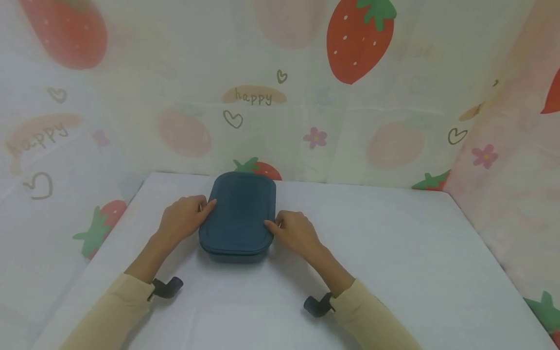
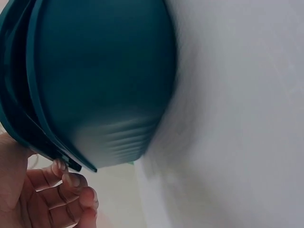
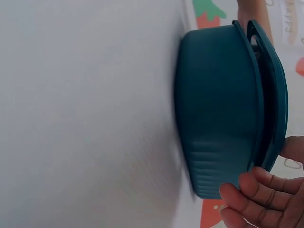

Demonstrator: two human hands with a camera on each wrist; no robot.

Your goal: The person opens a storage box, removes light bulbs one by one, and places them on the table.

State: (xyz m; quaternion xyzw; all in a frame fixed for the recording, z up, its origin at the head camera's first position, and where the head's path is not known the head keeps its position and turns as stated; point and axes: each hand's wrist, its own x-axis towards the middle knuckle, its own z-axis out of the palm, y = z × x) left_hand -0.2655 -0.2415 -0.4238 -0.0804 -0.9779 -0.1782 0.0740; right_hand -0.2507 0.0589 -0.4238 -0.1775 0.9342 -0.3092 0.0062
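A dark teal rectangular storage box [image 2: 104, 76] stands on the white table, its matching lid [image 1: 240, 214] lying over the top. Between lid and box rim, both wrist views show a dark gap. At the lid's left side, my left hand [image 1: 185, 216] pinches the edge, thumb on top and fingers curled under it. My right hand [image 1: 297, 233] grips the opposite edge the same way, its thumb tip on the lid's top. In the right wrist view, the fingers [image 3: 247, 199] come up against the box's ribbed side. The inside of the box is hidden.
The white table [image 1: 393, 262] extends to the right and toward the front. Behind it hangs a cloth backdrop [image 1: 192, 73] printed with strawberries, and similar cloth borders both sides. A small black device [image 1: 168, 288] is strapped at each wrist.
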